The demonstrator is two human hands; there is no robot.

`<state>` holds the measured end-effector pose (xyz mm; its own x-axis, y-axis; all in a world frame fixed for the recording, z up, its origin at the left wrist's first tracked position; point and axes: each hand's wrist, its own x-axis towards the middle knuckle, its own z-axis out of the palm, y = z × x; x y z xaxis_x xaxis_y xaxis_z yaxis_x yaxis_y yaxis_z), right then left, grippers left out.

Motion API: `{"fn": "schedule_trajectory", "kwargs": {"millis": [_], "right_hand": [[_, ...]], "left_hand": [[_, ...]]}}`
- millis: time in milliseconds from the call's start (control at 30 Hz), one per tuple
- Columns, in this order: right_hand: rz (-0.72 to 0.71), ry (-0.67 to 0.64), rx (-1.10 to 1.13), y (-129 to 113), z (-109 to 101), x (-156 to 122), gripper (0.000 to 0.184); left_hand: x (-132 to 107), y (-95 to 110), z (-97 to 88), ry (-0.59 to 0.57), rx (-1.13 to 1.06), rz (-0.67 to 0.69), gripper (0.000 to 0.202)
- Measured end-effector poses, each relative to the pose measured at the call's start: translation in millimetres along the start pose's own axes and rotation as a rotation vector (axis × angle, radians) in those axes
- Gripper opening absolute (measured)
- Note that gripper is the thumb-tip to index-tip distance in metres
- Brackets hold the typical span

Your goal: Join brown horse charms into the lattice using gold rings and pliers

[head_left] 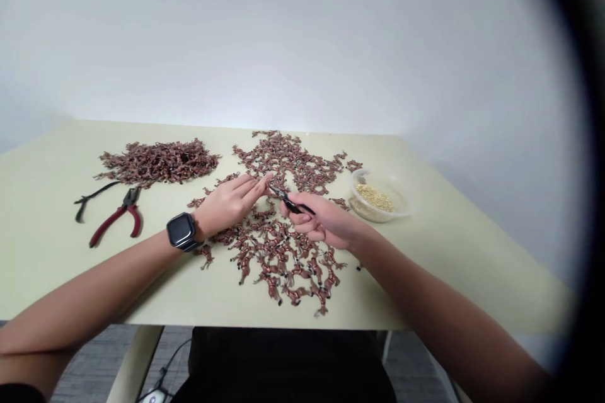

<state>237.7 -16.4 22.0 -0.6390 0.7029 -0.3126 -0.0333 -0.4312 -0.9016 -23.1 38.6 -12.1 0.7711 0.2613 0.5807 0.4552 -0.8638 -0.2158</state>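
Note:
My right hand (pixel 319 220) is closed round a small black pair of pliers (pixel 288 200), whose tip points left toward my left fingertips. My left hand (pixel 231 201), with a black smartwatch (pixel 181 231) on its wrist, has its fingers pressed together at the plier tip; what they pinch is too small to make out. Both hands hover over a spread of several small brown horse-shaped charms (pixel 283 264) on the pale green table (pixel 42 201).
A heap of the same brown charms (pixel 158 162) lies at the far left. Red-handled pliers (pixel 118 217) and a black tool (pixel 92 196) lie to the left. A clear plastic bowl (pixel 378 198) with small golden bits stands to the right. A white wall is behind.

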Motion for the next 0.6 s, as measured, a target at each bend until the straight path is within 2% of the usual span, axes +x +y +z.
{"fn": "schedule_trajectory", "kwargs": {"millis": [100, 167, 233, 300, 367, 467, 600], "right_hand": [[-0.022, 0.036, -0.044, 1.9, 1.3, 0.5, 0.037], [-0.073, 0.102, -0.144, 4.8, 2.0, 2.3, 0.039], [-0.192, 0.232, -0.341, 7.6, 1.4, 4.2, 0.039], [-0.344, 0.380, -0.594, 9.4, -0.6, 5.3, 0.036], [-0.459, 0.467, -0.813, 9.7, -3.3, 5.1, 0.031], [-0.530, 0.485, -1.007, 8.2, -6.2, 2.8, 0.028], [-0.565, 0.450, -1.113, 5.3, -6.9, 0.3, 0.027]], "left_hand": [[4.9, 4.6, -2.9, 0.021, -0.064, -0.056, 0.052], [10.1, 10.5, -5.3, 0.054, -0.188, -0.185, 0.038], [15.8, 16.9, -8.5, 0.049, -0.387, -0.380, 0.028], [21.1, 22.2, -12.4, -0.014, -0.662, -0.566, 0.031], [25.2, 25.3, -16.1, -0.069, -0.959, -0.690, 0.036], [28.4, 26.1, -19.4, -0.078, -1.273, -0.784, 0.037], [28.0, 24.9, -19.2, -0.074, -1.448, -0.835, 0.039]]}}
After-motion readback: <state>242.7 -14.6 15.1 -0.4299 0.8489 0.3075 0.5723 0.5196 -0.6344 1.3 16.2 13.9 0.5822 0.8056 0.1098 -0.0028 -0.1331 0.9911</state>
